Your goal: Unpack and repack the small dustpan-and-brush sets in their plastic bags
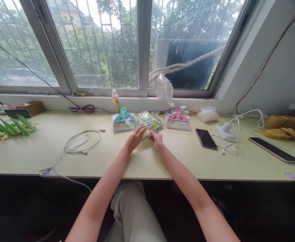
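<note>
In the middle of the desk, a pale green dustpan and brush set (147, 117) in clear plastic wrap is tilted, its printed yellow-green label facing up. My left hand (135, 138) grips its left side, fingers along the label's edge. At the lower right corner, my right hand (157, 138) pinches the same pack between thumb and fingers. Just left of it lies a teal wrapped dustpan and brush set (123, 121). A pink wrapped dustpan and brush set (178, 120) lies a little to the right. Neither hand touches those two.
Coiled white cables (73, 144) lie at the left, near green spiky plant-like pieces (11, 128). A bottle (115, 101) stands at the back. On the right are a phone (206, 138), a tissue pack (207, 115), a charger (227, 127) and another phone (273, 149). Other people's hands show at both edges.
</note>
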A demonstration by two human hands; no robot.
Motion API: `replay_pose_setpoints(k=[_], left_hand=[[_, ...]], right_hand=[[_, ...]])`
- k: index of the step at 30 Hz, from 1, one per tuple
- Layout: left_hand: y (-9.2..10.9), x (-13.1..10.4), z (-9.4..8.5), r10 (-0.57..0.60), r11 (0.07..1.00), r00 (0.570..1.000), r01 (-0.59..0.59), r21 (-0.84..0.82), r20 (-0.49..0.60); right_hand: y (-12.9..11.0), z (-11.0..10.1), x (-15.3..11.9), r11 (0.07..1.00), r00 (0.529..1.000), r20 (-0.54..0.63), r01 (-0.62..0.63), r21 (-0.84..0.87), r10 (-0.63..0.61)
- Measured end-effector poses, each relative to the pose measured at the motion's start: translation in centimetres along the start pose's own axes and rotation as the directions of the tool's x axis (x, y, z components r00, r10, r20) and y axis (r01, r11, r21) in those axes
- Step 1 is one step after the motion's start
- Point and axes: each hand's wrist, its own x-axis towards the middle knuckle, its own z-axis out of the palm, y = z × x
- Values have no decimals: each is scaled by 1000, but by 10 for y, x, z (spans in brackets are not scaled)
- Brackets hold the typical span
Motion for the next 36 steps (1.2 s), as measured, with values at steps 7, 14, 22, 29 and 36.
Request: replay_pose_setpoints(k=[7,14,22,29,36], left_hand=[[-11,17,-7,-612,681,708,246,-690,-352],[-8,18,3,-589,141,786,330,-934,189],[-1,12,8,-357,156,864,430,-890,355],[8,6,7,-272,126,827,538,-833,493],[1,15,5,-433,185,844,426,-885,316]], right_hand=[[-14,3,-4,997,991,130,7,74,-17],[-16,8,-11,994,986,165,18,104,-35],[-24,1,-6,983,995,77,42,178,-56],[-21,-2,-5,984,998,4,54,169,-55],[-22,0,-8,981,997,47,45,188,-55]])
